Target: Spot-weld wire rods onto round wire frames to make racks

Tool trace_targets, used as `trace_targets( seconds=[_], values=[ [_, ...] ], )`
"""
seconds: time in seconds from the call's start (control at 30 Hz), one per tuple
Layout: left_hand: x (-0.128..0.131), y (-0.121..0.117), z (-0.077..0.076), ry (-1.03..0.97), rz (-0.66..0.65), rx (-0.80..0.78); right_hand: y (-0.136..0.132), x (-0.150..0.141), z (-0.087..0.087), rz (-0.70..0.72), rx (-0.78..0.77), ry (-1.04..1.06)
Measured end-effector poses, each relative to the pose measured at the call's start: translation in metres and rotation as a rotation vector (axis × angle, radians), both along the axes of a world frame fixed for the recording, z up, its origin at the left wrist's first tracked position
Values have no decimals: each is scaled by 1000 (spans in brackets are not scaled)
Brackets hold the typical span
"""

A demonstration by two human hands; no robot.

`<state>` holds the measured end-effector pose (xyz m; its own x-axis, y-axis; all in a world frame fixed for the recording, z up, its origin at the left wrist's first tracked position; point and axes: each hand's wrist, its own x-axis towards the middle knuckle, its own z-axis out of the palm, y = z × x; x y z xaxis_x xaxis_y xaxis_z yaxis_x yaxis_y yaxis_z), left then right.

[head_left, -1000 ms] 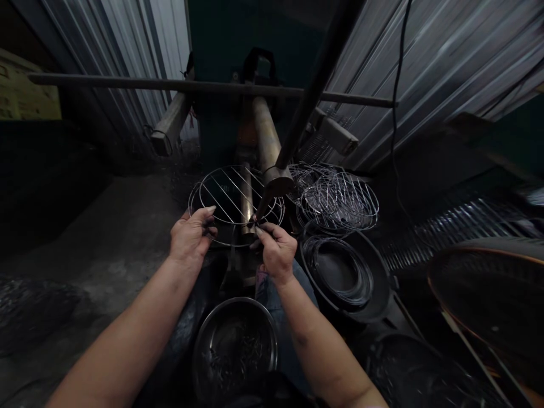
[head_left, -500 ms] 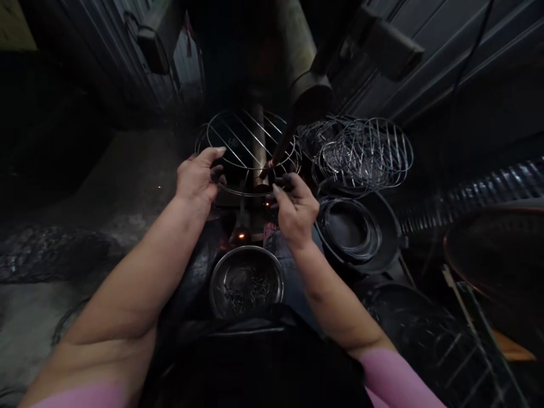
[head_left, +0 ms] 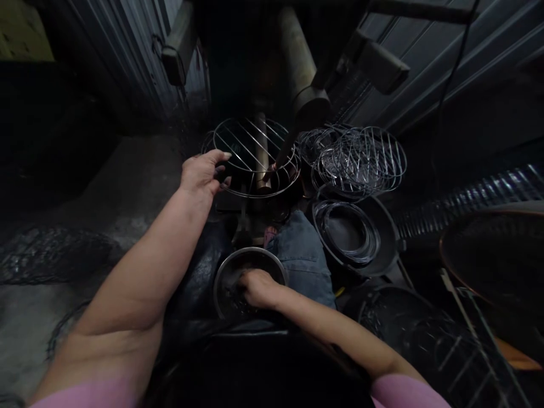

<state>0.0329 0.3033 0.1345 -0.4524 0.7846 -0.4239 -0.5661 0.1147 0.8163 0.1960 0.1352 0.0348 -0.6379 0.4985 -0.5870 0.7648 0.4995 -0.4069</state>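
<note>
Forearms, bare below pink sleeves [head_left: 406, 390], reach forward from the lower corners of a dim workshop. The left arm extends long, its hand [head_left: 202, 173] at the side of a round wire rack [head_left: 255, 196], thumb above and darkened fingers curled below, gripping its left edge. The right arm bends inward across the body; the right hand [head_left: 258, 289] dips knuckles-up into a shiny metal bowl [head_left: 251, 249] near the lap. Its fingertips are hidden, so whether they pinch anything cannot be told.

The rack is ahead of the bowl, its thin shiny rings crossed by straight parallel bars. A dark slanting rod [head_left: 289, 148] runs down from beside a thick, dull metal cylinder [head_left: 300, 59], its tip at the rack's near side, blocking part of the view. A narrower metal post [head_left: 262, 150] shows behind the bars.

To the right, similar racks lie in a tangled, glinting pile [head_left: 361, 161]. Nearer is a dark round basin [head_left: 385, 249] with a smooth wire coil [head_left: 368, 241]. A leg in creased blue denim [head_left: 301, 260] stands between basin and bowl. Ridged metal sheeting [head_left: 131, 51] rises at the back left.
</note>
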Motion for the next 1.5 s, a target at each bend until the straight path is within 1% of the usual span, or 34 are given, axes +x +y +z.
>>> trace_targets(
  seconds=[0.13,0.2,0.27,0.33,0.37,0.43,0.5,0.53,0.6,0.67,0.73,0.8,0.87,0.97,1.03,1.1,1.2,1.27,1.37,1.43,1.5],
  values=[
    [4,-9,-1,24,18,48,4,16,7,-58,-110,67],
    [5,-15,-3,26,48,81,9,25,9,-95,-146,155],
    [8,-22,-6,18,51,98,16,38,15,-171,-141,280],
    [10,-27,-6,4,35,108,25,60,24,-304,-114,417],
    [11,-30,-5,-6,23,103,28,74,30,-396,-89,480],
    [13,-34,-3,-26,5,75,32,106,37,-633,-18,568],
    [15,-37,0,-32,0,40,29,136,38,-852,48,560],
    [15,-38,1,-30,3,34,25,149,37,-925,60,523],
    [15,-39,2,-21,-3,52,13,169,31,-1000,67,422],
    [15,-40,2,-11,-25,73,0,178,27,-1004,116,324],
    [17,-40,3,-12,-28,68,-8,177,29,-969,255,230],
    [18,-40,6,-22,-4,46,-11,169,35,-875,407,131],
    [20,-40,8,-28,12,35,-10,157,42,-737,498,22],
    [22,-41,9,-29,29,29,-6,138,46,-561,509,-150],
    [22,-41,7,-34,42,34,-3,129,45,-495,493,-229],
    [22,-41,5,-31,38,59,1,123,44,-449,472,-262],
    [20,-41,1,-15,28,73,8,123,44,-439,442,-240],
    [18,-41,0,-16,25,69,10,130,48,-486,403,-167],
    [15,-41,-2,-57,24,89,9,150,55,-586,342,-42],
    [14,-40,-5,-82,24,114,6,163,60,-610,371,-82],
    [14,-39,-7,-85,22,134,4,169,61,-565,435,-225]
  ],
)
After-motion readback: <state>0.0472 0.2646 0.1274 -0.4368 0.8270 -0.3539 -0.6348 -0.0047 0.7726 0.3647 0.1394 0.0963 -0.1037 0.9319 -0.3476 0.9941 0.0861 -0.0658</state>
